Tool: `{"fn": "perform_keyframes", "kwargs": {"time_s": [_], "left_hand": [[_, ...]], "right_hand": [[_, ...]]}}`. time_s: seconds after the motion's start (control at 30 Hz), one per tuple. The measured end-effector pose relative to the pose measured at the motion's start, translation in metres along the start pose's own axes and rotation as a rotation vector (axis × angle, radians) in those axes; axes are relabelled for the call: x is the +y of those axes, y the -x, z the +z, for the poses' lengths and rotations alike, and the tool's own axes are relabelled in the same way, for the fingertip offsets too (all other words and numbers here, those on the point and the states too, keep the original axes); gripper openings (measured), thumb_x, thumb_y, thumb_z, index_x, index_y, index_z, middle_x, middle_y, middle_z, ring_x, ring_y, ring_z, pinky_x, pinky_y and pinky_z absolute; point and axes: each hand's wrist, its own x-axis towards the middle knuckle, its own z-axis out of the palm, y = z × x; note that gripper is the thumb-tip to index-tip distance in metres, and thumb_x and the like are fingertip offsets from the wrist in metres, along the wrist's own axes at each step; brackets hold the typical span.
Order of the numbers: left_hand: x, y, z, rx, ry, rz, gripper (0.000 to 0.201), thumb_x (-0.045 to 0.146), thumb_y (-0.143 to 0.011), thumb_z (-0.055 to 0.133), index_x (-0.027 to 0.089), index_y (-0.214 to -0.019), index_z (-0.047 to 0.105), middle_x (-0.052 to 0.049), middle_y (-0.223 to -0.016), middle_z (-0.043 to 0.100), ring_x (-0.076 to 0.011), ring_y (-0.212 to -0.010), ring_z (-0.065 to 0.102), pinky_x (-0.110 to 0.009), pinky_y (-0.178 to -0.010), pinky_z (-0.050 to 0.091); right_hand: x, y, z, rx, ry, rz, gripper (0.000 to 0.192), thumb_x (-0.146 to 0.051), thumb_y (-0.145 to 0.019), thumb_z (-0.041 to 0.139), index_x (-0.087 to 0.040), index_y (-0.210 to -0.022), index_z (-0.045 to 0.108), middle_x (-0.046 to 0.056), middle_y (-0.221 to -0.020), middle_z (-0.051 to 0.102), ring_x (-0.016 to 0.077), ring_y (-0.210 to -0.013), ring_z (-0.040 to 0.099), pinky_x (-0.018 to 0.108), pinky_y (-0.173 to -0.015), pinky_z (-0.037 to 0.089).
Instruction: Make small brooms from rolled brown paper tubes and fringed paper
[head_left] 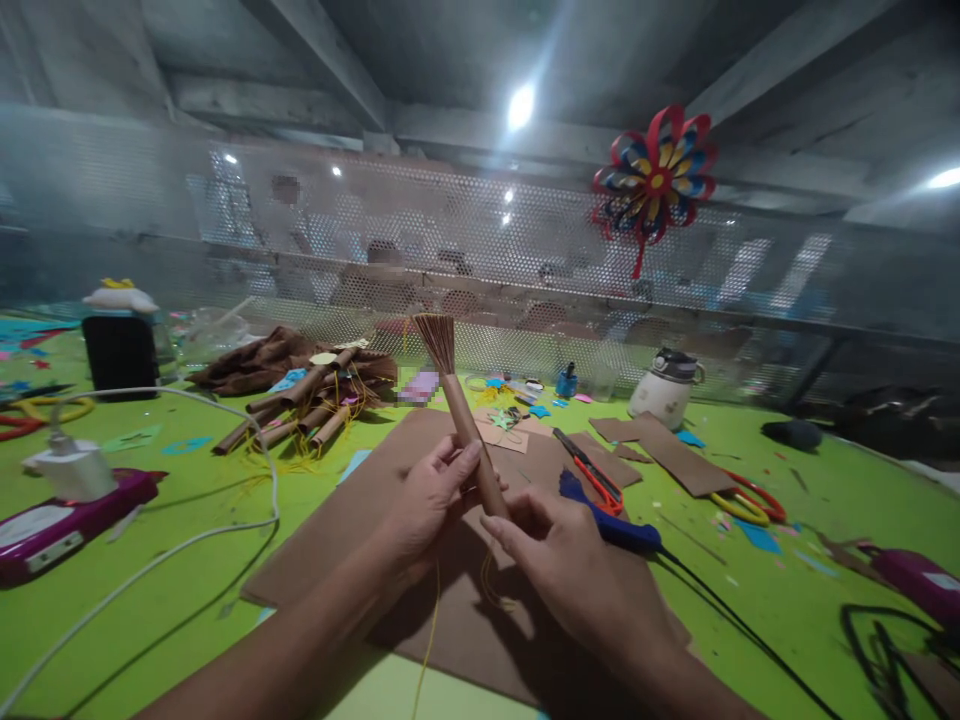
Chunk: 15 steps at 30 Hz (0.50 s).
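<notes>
Between my two hands is a rolled brown paper tube (463, 415) with a fringed end, tilted with the fringe up and to the left. My left hand (431, 495) grips its middle, thumb against the side. Around its lower end the fingers of my right hand (559, 545) are closed. A thin yellow string (429, 640) hangs down below my left hand. Under both hands lies a large brown cardboard sheet (337, 540). To the right rest a blue-handled tool with a black cord (622, 528), probably a glue gun, and an orange-and-black cutting tool (592, 475).
Several brown paper rolls with yellow strings (304, 405) lie at left. A white charger (75, 470) sits on a purple power strip (75, 530), its cable looping nearby. At right are scissors (750, 500), cardboard strips (682, 455) and a white bottle (664, 390). A perforated metal screen (465, 210) stands behind.
</notes>
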Motion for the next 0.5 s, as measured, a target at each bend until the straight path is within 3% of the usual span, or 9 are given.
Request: {"fn": "perform_keyframes", "kwargs": {"time_s": [0.2, 0.3, 0.5], "left_hand": [[0.000, 0.001, -0.001, -0.026, 0.034, -0.063, 0.034, 0.041, -0.072, 0.072, 0.014, -0.088, 0.060, -0.004, -0.075, 0.061, -0.0149, -0.071, 0.059, -0.027, -0.071, 0.047], [-0.001, 0.001, -0.002, -0.058, 0.037, -0.069, 0.032, 0.043, -0.073, 0.070, 0.013, -0.081, 0.060, -0.006, -0.080, 0.062, -0.0154, -0.074, 0.058, -0.027, -0.073, 0.046], [-0.001, 0.003, -0.003, -0.130, 0.051, -0.090, 0.029, 0.042, -0.077, 0.067, 0.014, -0.082, 0.060, -0.005, -0.083, 0.060, -0.0142, -0.076, 0.055, -0.027, -0.075, 0.044]], "right_hand": [[-0.006, 0.006, -0.005, 0.036, 0.071, 0.005, 0.016, -0.030, -0.078, 0.063, -0.021, -0.066, 0.064, -0.003, -0.053, 0.065, 0.0118, -0.042, 0.057, 0.020, -0.040, 0.041], [0.003, 0.005, -0.002, 0.085, 0.052, -0.024, 0.016, -0.030, -0.077, 0.063, -0.021, -0.063, 0.062, -0.004, -0.050, 0.064, 0.0117, -0.041, 0.057, 0.020, -0.039, 0.040], [-0.005, 0.010, -0.011, 0.030, 0.120, 0.027, 0.011, -0.025, -0.077, 0.063, -0.022, -0.067, 0.064, -0.003, -0.056, 0.067, 0.0130, -0.046, 0.060, 0.020, -0.040, 0.039]]}}
